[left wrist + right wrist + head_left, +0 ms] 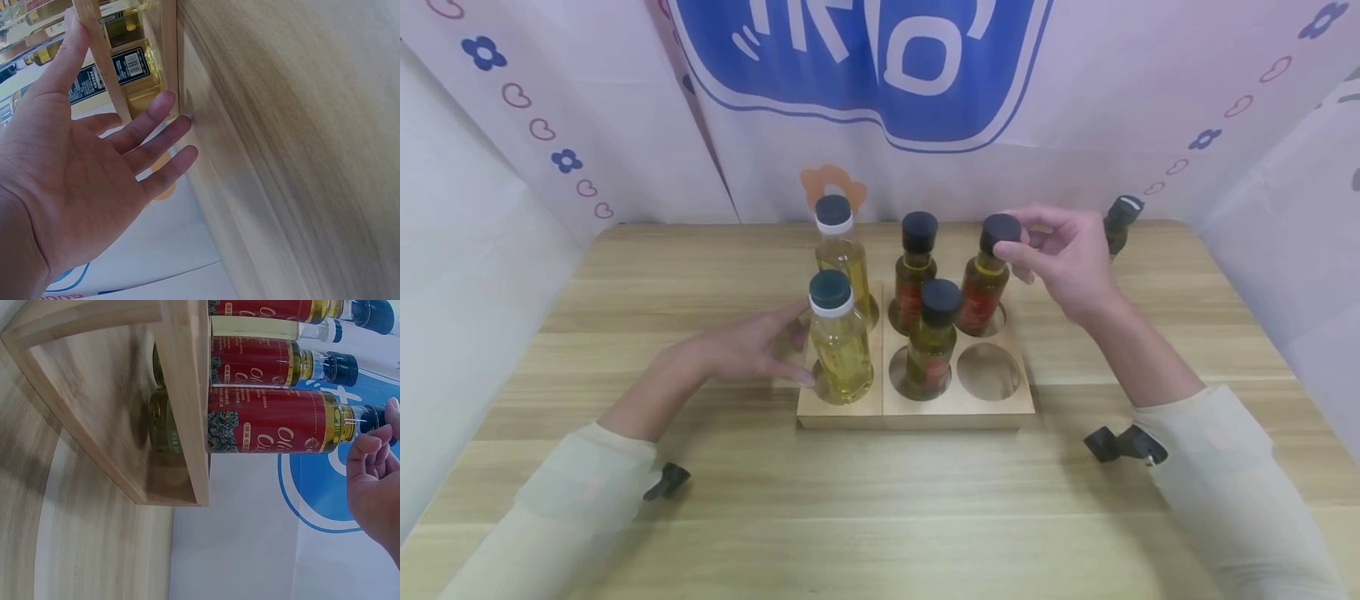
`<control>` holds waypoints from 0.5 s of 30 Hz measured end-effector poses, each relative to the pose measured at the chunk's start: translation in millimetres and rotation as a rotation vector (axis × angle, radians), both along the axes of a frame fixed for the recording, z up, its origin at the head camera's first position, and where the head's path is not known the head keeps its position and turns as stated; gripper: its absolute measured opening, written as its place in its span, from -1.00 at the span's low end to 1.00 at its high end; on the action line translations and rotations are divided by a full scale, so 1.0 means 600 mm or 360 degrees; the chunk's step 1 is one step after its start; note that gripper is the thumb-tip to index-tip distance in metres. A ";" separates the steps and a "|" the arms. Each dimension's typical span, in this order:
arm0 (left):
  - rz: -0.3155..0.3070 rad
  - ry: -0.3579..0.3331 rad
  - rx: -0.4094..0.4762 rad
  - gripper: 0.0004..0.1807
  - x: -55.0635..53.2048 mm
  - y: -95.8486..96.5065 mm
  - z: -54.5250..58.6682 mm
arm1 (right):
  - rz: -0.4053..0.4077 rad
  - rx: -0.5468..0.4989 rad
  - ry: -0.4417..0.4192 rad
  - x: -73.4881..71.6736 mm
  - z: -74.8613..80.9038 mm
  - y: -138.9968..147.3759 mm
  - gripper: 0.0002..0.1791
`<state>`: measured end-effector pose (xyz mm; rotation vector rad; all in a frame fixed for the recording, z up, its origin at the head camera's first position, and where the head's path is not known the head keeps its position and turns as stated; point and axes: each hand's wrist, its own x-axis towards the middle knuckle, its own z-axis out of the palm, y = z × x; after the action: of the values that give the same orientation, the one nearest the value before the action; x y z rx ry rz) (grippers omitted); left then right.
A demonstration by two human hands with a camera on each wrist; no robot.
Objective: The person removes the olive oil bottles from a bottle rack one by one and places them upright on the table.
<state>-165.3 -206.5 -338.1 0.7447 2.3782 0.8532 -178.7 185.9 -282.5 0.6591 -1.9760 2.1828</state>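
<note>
Right hand (1067,258) — pinching cap (1002,227); bottle (982,304) beneath, in rack (955,408). Left hand (748,350) — fingers spread alongside. Likely seating or lifting; next: vertical guidance.

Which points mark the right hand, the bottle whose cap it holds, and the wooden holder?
Right hand (1067,257), head view: middle of the hand.
Bottle (278,420), right wrist view: red label.
Wooden holder (951,422), head view: front side.

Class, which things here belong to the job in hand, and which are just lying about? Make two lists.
Job in hand:
right hand
left hand
three red-labelled bottles
two clear oil bottles
wooden rack

Just around:
table
printed cloth
dark object behind the right hand, role unclear
</note>
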 end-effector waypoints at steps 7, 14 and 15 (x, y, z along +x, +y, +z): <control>-0.0028 0.0042 0.0022 0.30 0.000 0.001 -0.001 | -0.0041 0.0009 0.0033 0.002 0.006 0.005 -0.62; -0.0030 0.0048 0.0017 0.29 0.001 -0.001 0.000 | -0.0071 -0.0013 0.0073 0.005 0.016 0.006 -0.64; -0.0026 0.0045 0.0011 0.29 0.001 -0.001 0.000 | -0.0072 -0.0015 0.0079 0.006 0.017 0.006 -0.65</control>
<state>-164.7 -207.0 -338.3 0.7827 2.3919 0.8495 -175.0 189.4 -272.2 0.6543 -1.9362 2.1270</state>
